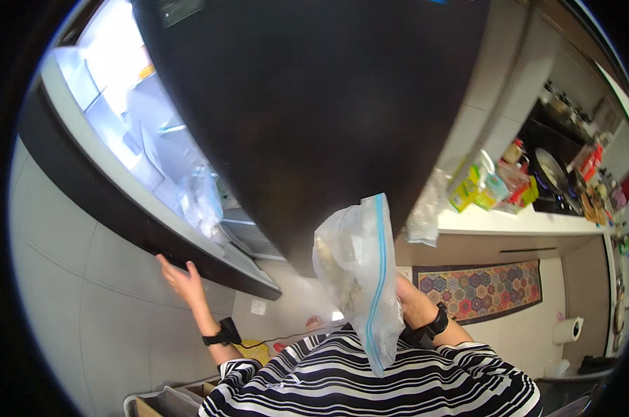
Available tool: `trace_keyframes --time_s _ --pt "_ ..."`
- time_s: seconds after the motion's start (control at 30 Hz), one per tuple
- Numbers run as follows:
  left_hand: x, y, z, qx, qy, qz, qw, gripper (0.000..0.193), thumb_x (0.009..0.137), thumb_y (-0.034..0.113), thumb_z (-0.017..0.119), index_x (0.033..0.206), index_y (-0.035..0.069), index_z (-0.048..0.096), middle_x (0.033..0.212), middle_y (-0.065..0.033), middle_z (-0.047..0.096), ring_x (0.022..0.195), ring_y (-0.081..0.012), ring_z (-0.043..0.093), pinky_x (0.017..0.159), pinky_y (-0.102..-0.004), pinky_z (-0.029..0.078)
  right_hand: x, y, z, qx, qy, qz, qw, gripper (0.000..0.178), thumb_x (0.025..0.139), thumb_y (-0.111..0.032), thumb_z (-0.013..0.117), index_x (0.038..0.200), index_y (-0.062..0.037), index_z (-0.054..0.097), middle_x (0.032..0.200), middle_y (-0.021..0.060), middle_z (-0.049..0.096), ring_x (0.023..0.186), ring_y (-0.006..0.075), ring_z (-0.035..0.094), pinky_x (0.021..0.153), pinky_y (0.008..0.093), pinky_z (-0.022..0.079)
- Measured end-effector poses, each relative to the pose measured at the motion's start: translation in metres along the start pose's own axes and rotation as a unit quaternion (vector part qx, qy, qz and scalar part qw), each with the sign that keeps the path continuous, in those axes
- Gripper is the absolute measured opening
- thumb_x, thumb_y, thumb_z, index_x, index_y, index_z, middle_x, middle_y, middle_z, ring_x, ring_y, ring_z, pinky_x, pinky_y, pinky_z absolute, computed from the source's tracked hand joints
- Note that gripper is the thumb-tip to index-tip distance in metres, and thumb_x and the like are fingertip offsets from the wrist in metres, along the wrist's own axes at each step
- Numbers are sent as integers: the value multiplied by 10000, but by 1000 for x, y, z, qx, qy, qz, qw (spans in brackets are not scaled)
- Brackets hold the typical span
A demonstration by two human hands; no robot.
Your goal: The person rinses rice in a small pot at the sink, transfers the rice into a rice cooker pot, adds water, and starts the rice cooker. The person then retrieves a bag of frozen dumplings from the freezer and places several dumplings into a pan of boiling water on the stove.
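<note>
A clear zip bag (361, 271) with a blue seal strip hangs upright in front of my chest. Something pale shows through its cloudy plastic, but I cannot make out what. My right hand (413, 300) grips the bag from its right side, with the fingers mostly hidden behind it. At the left, my left hand (182, 279) is empty, its fingers spread beside the dark edge of a fridge door (130, 219). Whether the fingertips touch the door I cannot tell. The fridge stands ajar there, and its bright inside (144, 132) shows shelves and plastic bags (202, 198).
A large dark fridge panel (314, 118) fills the middle ahead. To the right, a white counter (488, 221) carries colourful packets (477, 186) and a pan (550, 170) on a stove. A patterned mat (481, 288) lies below. A paper roll (568, 331) is farther right.
</note>
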State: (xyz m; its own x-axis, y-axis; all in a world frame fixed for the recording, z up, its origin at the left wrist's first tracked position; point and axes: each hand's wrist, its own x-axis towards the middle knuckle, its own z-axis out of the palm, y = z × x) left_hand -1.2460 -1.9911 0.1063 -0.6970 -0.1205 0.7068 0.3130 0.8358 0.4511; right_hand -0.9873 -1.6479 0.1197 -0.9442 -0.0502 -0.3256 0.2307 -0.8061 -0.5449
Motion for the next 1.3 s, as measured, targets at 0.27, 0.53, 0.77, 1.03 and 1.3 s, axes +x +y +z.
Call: trace_keyframes --time_s 0.27,0.53,0.77,1.03,1.3 --pt "-192 350 -3 -613 -555 -64 558 324 825 144 523 1106 -1 453 937 -68 544 819 -135 539 704 -262 449 -143 -62 -74 -82 114 -171 975 434 849 -145 497 1237 -11 355 1149 77 485 999 148 499 825 286 436" --pt "-325 500 24 -504 -698 69 504 259 838 114 469 1065 -9 464 978 -74 512 872 -150 501 738 -272 431 -260 -85 -162 -131 299 -368 870 359 853 -140 503 1163 14 410 1045 74 534 915 120 505 796 267 427" --pt "-390 629 9 -431 -816 113 368 305 888 154 415 1150 -1 422 1073 -83 480 962 -156 472 811 -277 412 -342 -113 -228 -55 415 -463 781 331 859 -188 513 1109 21 457 966 47 563 866 90 513 752 247 433" --pt "-557 769 69 -429 -899 -74 39 325 894 170 408 1182 19 403 1085 -83 488 976 -168 491 825 -280 426 -468 -185 -331 -60 510 -485 708 331 849 -212 529 1073 29 492 953 50 569 856 102 512 759 255 423" --pt "-657 937 41 -317 -944 50 -81 355 895 230 411 1180 18 414 1066 -88 505 934 -170 523 779 -267 459 -596 -226 -412 26 590 -511 624 366 846 -220 527 1116 20 469 1015 68 547 924 120 493 812 272 402"
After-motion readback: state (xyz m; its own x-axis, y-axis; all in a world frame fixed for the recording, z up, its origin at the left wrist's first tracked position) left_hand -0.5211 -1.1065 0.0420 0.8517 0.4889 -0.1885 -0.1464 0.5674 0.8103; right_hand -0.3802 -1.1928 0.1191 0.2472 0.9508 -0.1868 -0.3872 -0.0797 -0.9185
